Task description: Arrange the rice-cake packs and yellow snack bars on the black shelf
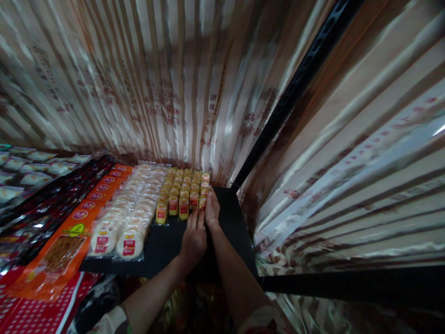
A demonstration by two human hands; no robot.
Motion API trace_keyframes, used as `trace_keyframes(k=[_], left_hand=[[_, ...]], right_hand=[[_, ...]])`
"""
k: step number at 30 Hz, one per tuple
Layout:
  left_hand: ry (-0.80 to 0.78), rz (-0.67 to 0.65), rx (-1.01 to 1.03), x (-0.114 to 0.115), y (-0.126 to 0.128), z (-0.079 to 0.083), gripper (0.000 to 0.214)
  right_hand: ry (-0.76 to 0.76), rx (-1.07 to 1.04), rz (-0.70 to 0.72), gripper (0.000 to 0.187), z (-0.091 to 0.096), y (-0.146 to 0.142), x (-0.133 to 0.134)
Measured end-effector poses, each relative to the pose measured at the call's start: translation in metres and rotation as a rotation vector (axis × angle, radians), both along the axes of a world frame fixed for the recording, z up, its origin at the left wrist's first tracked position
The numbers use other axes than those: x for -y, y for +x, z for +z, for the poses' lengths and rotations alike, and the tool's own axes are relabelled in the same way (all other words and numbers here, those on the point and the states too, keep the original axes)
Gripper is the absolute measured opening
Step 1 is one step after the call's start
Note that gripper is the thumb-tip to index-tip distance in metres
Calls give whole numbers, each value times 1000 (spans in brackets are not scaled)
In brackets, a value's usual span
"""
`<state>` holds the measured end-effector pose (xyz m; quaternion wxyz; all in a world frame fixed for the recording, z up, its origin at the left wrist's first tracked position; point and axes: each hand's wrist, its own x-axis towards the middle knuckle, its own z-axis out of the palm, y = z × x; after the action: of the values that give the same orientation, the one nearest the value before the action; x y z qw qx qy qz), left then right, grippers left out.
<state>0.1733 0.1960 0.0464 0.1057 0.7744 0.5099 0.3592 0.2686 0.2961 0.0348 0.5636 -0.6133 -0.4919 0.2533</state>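
Yellow round snack packs (184, 207) with red labels stand in several rows on the black shelf board (163, 243). My left hand (194, 237) is at the front right of these rows, its fingers stretched out against the foremost packs. Along the right side of the rows, my right hand (212, 211) lies with straight fingers next to the end pack (202, 202). That pack is partly covered by my fingertips. Directly left of the yellow packs are two rows of clear-wrapped white round crackers (130, 242), also with red labels.
Orange snack bags (66, 241) overlap in a row further left, beside dark shiny packs (69, 195) and white-wrapped items (34, 178). A black metal post (278, 106) rises at the board's back right corner. Printed shiny sheeting (174, 79) hangs behind and to the right.
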Motion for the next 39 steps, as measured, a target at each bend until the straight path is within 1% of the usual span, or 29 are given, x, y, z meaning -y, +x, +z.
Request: trace_keyframes(k=[2,5,9,13,15,20,23,26,29,32,37,39], left_hand=[[-8,-10,-35,6,0,1,45],[-38,-58,-44,10,1,1,47],[-104,-91,-2,8,3,1,52],[-152,-97,38,5,5,-1,55],[-156,-103,51,4,6,-3,55],[-133,-52,95,-1,9,-9,58],[-118,-72,80,-4,10,-10,60],[-109,-80,56,-7,11,-10,61],[-116,-55,32,-11,13,-10,59],[-109,-47,20,-14,15,-11,59],[-68,-46,21,-16,15,-15,57],[-64,-49,17,-16,15,-16,56]], right_hand=[[6,-20,8,59,-1,1,-1],[8,-53,17,61,-3,3,-3],[-24,-118,-3,62,-5,5,-3],[-23,-163,-17,62,-2,5,-1],[-29,-189,-21,62,1,5,1],[-30,-253,-2,63,4,7,-1],[-35,-282,0,61,3,8,-3],[-17,-263,-10,59,1,9,-3],[-1,-204,6,57,-2,9,-2],[21,-192,14,55,-4,9,-1],[7,-192,34,53,-4,9,-1],[6,-161,13,49,-2,8,0]])
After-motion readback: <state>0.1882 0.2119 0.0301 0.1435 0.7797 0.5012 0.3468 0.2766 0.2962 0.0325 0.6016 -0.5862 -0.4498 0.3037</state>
